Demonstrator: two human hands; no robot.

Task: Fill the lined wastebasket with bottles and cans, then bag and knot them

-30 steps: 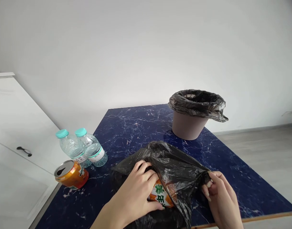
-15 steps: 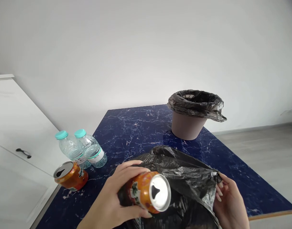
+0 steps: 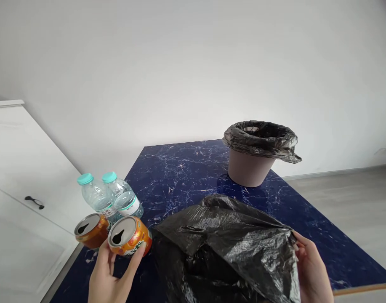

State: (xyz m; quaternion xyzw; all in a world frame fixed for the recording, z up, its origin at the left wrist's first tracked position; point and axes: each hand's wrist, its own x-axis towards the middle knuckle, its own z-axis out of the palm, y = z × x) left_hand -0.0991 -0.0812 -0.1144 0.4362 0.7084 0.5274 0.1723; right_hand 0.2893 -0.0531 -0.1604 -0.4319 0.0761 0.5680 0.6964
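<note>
My left hand (image 3: 112, 269) grips an orange drink can (image 3: 131, 236) between thumb and fingers, its opened top tilted toward me. Just left of it stands a second orange can (image 3: 93, 231), also opened. Behind the cans are two clear plastic bottles, a left bottle (image 3: 96, 195) and a right bottle (image 3: 125, 195), both with turquoise caps and white labels. On the right, my right hand (image 3: 312, 267) pinches the edge of a black plastic bag (image 3: 237, 240) that spreads over the near part of the table. The bag's contents are hidden.
A greyish-brown bin (image 3: 248, 168) lined with a black bag (image 3: 262, 145) stands at the table's far right. The dark blue marbled table (image 3: 177, 168) meets a white wall behind. A white cabinet (image 3: 25, 168) with a black handle is on the left.
My left hand has carried the can leftward from above the black bag to beside the other can. My right hand still holds the bag's edge, and the bag's near side has spread out.
</note>
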